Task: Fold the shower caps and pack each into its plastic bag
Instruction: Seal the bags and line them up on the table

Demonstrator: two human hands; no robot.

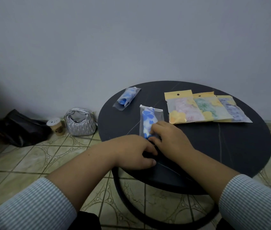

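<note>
A blue-and-white flowered shower cap (148,121) is seen rolled up inside a clear plastic bag (159,113), lying on the round dark table (214,146) just left of its centre. The near end of the bag is covered by both hands. The right hand (168,138) is laid over the bag's near right corner, fingers (154,130) curled down onto the cap and bag, apparently pinching them. The left hand (131,151) is placed just beside it at the table's near left edge, fingers curled inward toward the bag's mouth; whether anything is actually gripped by it cannot be told, since the fingertips are hidden.

A second packed bag (126,98) with a blue cap is lying tilted at the far left of the table. Three flat packets with yellow headers (206,107) are overlapped in a row at the far right.

On the tiled floor (31,163) left of the table, against the wall: a silver quilted handbag (80,122), a paper cup with lid (56,126), a dark bag (20,128). Striped sleeves are visible on both forearms.
</note>
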